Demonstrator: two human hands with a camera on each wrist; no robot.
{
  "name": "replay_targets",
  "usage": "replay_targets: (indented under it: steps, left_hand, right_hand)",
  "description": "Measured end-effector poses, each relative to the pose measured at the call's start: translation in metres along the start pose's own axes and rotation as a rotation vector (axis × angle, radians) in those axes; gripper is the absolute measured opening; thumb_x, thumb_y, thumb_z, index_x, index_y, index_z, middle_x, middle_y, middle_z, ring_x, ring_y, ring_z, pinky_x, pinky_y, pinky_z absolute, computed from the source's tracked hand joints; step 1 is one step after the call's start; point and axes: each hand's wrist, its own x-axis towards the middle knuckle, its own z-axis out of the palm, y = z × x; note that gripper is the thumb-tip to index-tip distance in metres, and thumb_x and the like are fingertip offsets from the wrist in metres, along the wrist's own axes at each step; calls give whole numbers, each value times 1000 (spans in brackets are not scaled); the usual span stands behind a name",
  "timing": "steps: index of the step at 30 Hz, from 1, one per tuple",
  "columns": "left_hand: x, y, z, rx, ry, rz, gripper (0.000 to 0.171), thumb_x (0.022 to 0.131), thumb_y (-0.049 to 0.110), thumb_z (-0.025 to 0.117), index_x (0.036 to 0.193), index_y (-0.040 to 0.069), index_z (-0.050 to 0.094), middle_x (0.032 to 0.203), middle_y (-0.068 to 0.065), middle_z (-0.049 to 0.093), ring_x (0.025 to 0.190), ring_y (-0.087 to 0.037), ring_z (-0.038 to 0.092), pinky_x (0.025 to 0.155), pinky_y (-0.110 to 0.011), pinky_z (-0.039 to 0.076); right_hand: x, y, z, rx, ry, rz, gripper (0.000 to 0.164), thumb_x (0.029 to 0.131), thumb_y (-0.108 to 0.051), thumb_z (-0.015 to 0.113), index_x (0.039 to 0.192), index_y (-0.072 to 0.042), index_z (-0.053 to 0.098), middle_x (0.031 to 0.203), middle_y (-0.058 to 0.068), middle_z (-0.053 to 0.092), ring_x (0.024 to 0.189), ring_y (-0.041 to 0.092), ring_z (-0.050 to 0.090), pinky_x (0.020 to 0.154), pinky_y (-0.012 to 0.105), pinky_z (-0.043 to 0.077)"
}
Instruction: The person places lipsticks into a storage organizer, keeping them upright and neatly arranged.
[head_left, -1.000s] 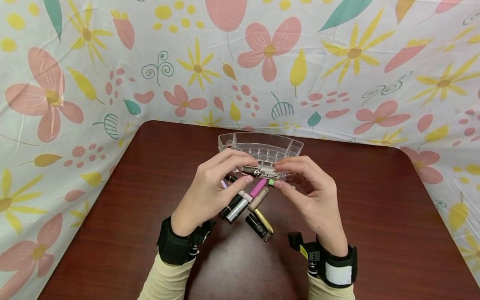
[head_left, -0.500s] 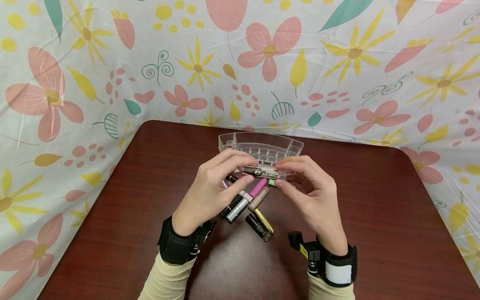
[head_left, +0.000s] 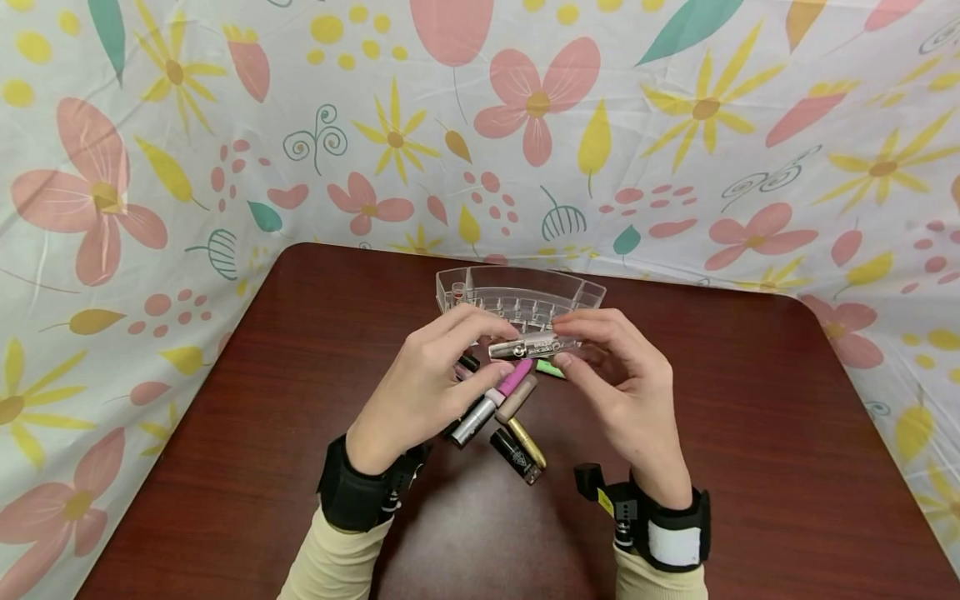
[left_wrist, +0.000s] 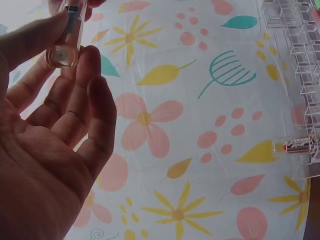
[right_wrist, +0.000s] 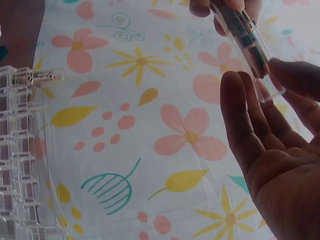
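Observation:
Both hands hold one lipstick tube [head_left: 531, 346] level between them, above a small pile of cosmetics. My left hand [head_left: 420, 375] pinches its left end between thumb and fingers. At the other end, my right hand [head_left: 624, 379] pinches it the same way. The tube has a dark, shiny middle with lettering and see-through ends; one clear rounded end [left_wrist: 62, 56] shows in the left wrist view. Below the hands lie a magenta tube [head_left: 515, 377], a silver tube [head_left: 474, 422], a taupe tube [head_left: 517, 398], a gold tube [head_left: 527, 443] and a black tube [head_left: 514, 456].
Behind the hands stands a clear acrylic organizer [head_left: 592, 297] with rows of small slots. Another lipstick [left_wrist: 300, 145] sits at its left end. A green tube [head_left: 551, 368] lies near the right fingertips. A floral cloth [head_left: 540, 183] hangs behind the dark table [head_left: 765, 417].
The lipstick tube has turned slightly between the fingers and its left end has dropped a little. The left hand has shifted slightly right, and more of the green tube shows.

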Motion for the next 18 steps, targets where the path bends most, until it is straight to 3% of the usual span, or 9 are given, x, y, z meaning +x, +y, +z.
replay_targets:
  steps: [3,6,13,18]
  left_hand:
    - [1,1,4,24,-36,-8,30,91,18,78,118,13,67,110,3,66,93,-7,61,76,-16,50]
    - [0,2,9,42,-72,-35,40,90,21,79,127,13,64,107,3,62,94,-7,60,78,-18,50]
    - [-1,2,20,85,-164,-128,84,87,25,82,158,26,35,103,2,54,85,-3,54,71,-19,48]
    - [-3,0,26,171,-198,-154,95,86,33,83,161,31,25,104,3,51,76,-4,47,64,-20,45]
  right_hand:
    - [0,2,2,109,25,18,32,86,23,62,116,12,66,121,19,64,96,19,70,79,26,60]
    - [0,5,6,168,59,88,32,90,17,63,122,11,64,121,17,64,89,20,70,75,31,62]
    - [1,15,12,177,90,330,37,96,-1,66,132,-2,61,111,6,68,85,20,66,73,34,62]
    - [1,23,12,175,30,429,35,99,-7,64,134,-6,60,110,1,68,90,14,67,75,32,62]
